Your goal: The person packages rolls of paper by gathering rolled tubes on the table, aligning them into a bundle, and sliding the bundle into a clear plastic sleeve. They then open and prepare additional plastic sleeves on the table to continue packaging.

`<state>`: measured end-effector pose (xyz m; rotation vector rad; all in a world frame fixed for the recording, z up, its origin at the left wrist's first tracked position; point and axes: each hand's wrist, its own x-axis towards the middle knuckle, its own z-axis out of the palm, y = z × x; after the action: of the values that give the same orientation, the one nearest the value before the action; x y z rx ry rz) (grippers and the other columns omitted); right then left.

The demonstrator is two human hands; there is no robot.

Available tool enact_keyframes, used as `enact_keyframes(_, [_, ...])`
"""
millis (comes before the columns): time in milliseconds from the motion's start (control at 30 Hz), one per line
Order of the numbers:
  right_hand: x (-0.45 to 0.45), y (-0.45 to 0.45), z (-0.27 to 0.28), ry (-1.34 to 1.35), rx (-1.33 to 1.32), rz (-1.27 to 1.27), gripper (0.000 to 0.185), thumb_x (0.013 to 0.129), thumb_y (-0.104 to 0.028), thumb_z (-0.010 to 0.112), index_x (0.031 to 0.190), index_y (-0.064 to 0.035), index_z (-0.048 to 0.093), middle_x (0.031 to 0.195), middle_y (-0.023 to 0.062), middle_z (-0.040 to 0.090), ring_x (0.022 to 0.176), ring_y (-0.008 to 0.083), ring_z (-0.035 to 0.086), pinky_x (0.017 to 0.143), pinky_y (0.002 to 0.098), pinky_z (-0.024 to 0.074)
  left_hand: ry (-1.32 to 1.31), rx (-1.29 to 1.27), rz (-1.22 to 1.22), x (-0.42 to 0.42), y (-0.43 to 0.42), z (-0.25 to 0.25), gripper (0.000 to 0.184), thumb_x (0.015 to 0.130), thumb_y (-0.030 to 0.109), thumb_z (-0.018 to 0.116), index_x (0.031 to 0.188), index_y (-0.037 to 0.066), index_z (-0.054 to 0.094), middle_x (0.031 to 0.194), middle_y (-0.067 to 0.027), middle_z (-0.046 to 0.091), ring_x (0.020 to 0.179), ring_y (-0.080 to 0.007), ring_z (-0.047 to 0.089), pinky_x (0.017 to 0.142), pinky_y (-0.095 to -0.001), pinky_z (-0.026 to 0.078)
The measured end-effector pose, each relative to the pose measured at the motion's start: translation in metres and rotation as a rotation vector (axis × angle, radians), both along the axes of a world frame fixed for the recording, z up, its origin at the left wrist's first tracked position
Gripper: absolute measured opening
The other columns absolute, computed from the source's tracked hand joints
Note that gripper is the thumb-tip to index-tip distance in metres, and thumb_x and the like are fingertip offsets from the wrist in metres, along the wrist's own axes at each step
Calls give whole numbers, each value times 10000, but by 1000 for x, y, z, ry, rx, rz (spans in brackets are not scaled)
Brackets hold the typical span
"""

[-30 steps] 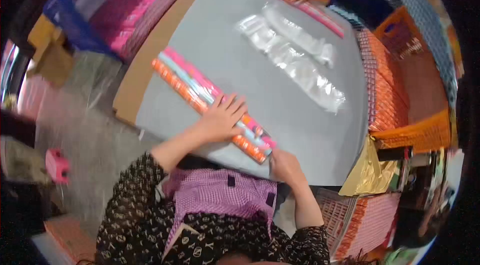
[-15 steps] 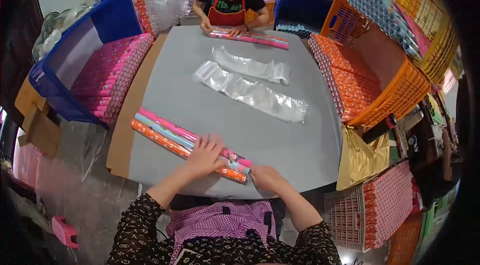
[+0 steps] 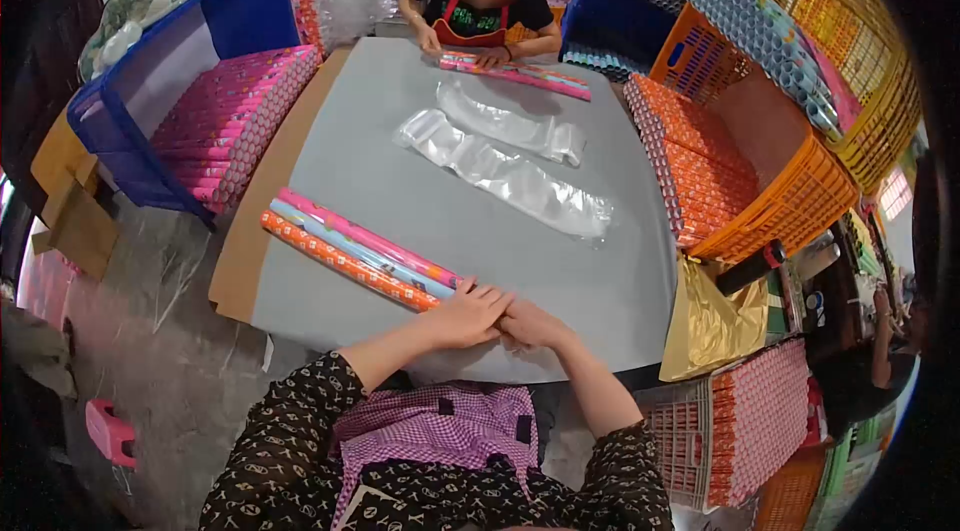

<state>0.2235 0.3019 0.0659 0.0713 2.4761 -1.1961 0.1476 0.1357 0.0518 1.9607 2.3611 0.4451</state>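
Note:
Three wrapped rolls lie side by side on the grey table [image 3: 340,151]: a pink roll [image 3: 365,236], a light blue roll [image 3: 350,254] and an orange roll [image 3: 335,262]. Clear film seems to cover them. Over their near right end rests my left hand [image 3: 468,315], its fingers spread a little across the rolls. My right hand [image 3: 533,325] touches it at that same end, fingers curled; what they hold is hidden. Farther back lie two clear plastic sleeves, one nearer [image 3: 510,179] and one behind [image 3: 505,126].
Across the table a co-worker [image 3: 480,1] handles similar rolls [image 3: 540,77]. A blue bin [image 3: 130,146] of pink rolls stands left, an orange crate [image 3: 790,196] and orange rolls [image 3: 695,161] right. Gold foil [image 3: 705,321] hangs at the right edge.
My left hand has slid right along the rolls to their end, meeting my right hand. The view has tilted up since the first frame, showing more of the co-worker.

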Motion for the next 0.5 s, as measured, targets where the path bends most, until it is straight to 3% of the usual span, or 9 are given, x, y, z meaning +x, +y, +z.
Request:
enact_keyframes(33, [-2, 1, 12, -230, -112, -8, 211, 854, -145, 484, 886, 18, 614, 710, 121, 648, 602, 226, 619, 551, 360, 492, 9, 0, 1, 0, 1, -4, 662, 837, 347, 600, 1348, -22, 397, 1181, -151, 535, 1156, -298, 483, 1039, -524, 289])
enact_keyframes(67, [-2, 7, -8, -61, -146, -13, 172, 840, -126, 480, 801, -8, 598, 600, 45, 588, 476, 123, 544, 420, 296, 428, 46, 9, 23, 2, 2, -7, 617, 839, 328, 594, 1325, -11, 424, 1173, -146, 539, 1151, -291, 487, 1029, -530, 299])
enact_keyframes(167, [-7, 20, -15, -174, -239, 57, 135, 815, -129, 511, 762, -31, 587, 578, 36, 560, 450, 123, 515, 393, 279, 401, 110, 19, 36, 2, 3, -8, 530, 839, 299, 583, 1273, 18, 473, 1147, -134, 548, 1134, -278, 496, 1008, -539, 319])
enact_keyframes(333, [3, 20, 1, -395, -394, -83, 139, 833, -180, 532, 770, -64, 576, 585, 14, 546, 447, 119, 506, 390, 267, 386, 130, 105, 74, 3, 4, -13, 420, 836, 274, 574, 1191, 56, 525, 1105, -107, 554, 1093, -264, 508, 979, -549, 341])
enact_keyframes(400, [9, 17, -10, -475, -699, -317, 172, 862, -216, 559, 753, -83, 564, 583, 10, 522, 433, 110, 460, 380, 261, 354, 132, 127, 82, 3, 5, -12, 387, 837, 256, 565, 1176, 71, 535, 1097, -91, 552, 1084, -261, 508, 958, -553, 351])
enact_keyframes(433, [10, 18, -19, -478, -704, -318, 172, 862, -216, 559, 753, -83, 564, 583, 10, 522, 433, 110, 460, 380, 261, 354, 129, 122, 81, 4, 5, -11, 387, 837, 256, 565, 1176, 71, 535, 1097, -91, 552, 1084, -261, 508, 958, -553, 351])
enact_keyframes(500, [12, 16, -34, -675, -1190, -452, 217, 926, -267, 514, 803, -90, 542, 570, -43, 449, 429, 85, 387, 389, 234, 308, 103, 86, 67, 3, 3, -10, 423, 806, 251, 608, 1187, 92, 517, 1136, -86, 535, 1135, -255, 472, 999, -527, 309])
